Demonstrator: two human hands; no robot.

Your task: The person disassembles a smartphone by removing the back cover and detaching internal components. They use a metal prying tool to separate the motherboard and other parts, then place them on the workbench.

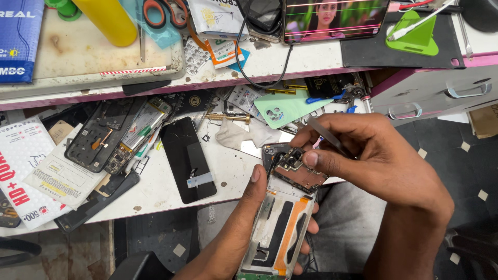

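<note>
**Opened phone held over a cluttered repair bench**

Cluttered white bench [228, 171] all across the back here, with a pink-edged upper shelf behind it, and the person sits at the near edge working over their lap.

Main thing is the opened phone frame [280, 223], back cover off, held at the near centre just off the bench edge. It's tilted with its top end pointing far. The left hand [259, 207] comes up from below and is wrapped around it, thumb on the left rail and fingers showing along the right side, probably so the frame stays steady and angled toward the eyes. At the top end sits the brownish circuit board [299, 171]. The right hand [363, 155] is pinched shut on a pair of metal tweezers [326, 136], thumb resting right at the board, wrist high so the tips can reach down into it.

Going outward: just left on the bench lies a black phone screen [188, 158], face up. Farther left a gutted dark phone body [98, 136] and a white printed packet [23, 171]. Beyond the hands there's a mint green back cover [285, 108]. Up on the shelf: a yellow cylinder [106, 19], orange-handled scissors [165, 11] and a lit screen [334, 18]. Grey drawers [441, 93] at far right.
</note>
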